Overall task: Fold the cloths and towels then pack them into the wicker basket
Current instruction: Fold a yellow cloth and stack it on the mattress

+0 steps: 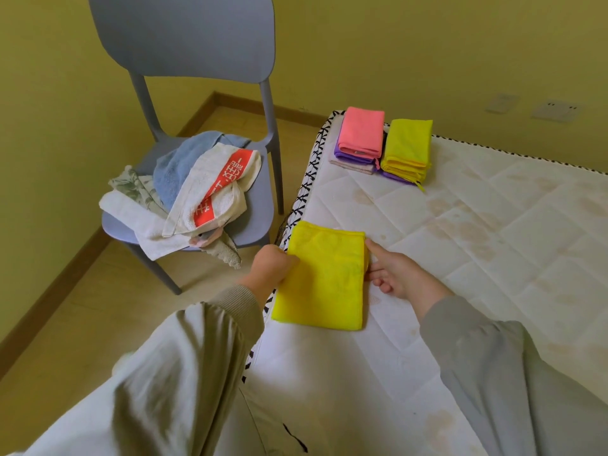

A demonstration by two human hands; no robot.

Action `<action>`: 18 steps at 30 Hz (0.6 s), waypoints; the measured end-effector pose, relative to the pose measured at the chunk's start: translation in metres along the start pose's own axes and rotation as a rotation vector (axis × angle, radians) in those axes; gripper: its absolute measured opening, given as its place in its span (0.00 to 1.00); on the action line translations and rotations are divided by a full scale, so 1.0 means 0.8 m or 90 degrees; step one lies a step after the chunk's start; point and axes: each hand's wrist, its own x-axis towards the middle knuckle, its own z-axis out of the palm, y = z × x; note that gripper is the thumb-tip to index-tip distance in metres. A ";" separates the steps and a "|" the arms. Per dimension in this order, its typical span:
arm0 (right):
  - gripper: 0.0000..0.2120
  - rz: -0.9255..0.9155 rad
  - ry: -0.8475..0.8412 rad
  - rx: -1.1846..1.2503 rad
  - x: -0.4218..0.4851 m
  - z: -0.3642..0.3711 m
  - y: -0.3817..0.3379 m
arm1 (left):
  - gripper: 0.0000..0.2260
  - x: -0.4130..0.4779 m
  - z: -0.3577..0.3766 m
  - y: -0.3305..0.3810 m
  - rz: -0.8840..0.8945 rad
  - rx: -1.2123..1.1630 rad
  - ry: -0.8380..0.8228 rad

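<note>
The cloth (324,278) lies on the bed (460,225), long axis from 12 to 6. The left hand (271,263) grips its 9 o'clock edge. The right hand (391,274), it seems, pinches the 3 o'clock edge.

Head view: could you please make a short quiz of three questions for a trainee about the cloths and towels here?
1. True or false: the pink cloth lies on top of a stack on the mattress.
2. Where are the unfolded towels? A on the chair, B on the floor, C on the mattress.
3. What colour is the cloth between the left hand and the right hand?
Key: 1 true; 2 A; 3 yellow.
</note>
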 end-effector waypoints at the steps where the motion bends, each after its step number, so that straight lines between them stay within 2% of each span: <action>1: 0.31 0.015 -0.035 0.012 -0.001 -0.003 -0.001 | 0.13 0.001 -0.003 0.003 -0.017 -0.008 -0.010; 4: 0.15 0.042 -0.104 0.057 0.004 -0.003 0.000 | 0.18 0.011 -0.008 0.007 -0.059 -0.054 -0.042; 6: 0.08 0.066 -0.116 0.090 0.011 0.005 0.003 | 0.17 0.015 -0.009 0.011 -0.098 -0.100 -0.070; 13: 0.10 0.059 -0.091 0.134 0.015 0.012 -0.005 | 0.08 0.019 -0.010 0.032 -0.160 -0.205 -0.131; 17: 0.13 -0.027 -0.013 -0.046 0.018 -0.002 -0.015 | 0.01 0.013 -0.002 0.036 -0.183 -0.272 -0.165; 18: 0.14 -0.040 0.006 -0.096 0.018 -0.005 -0.019 | 0.06 0.013 0.002 0.035 -0.186 -0.301 -0.161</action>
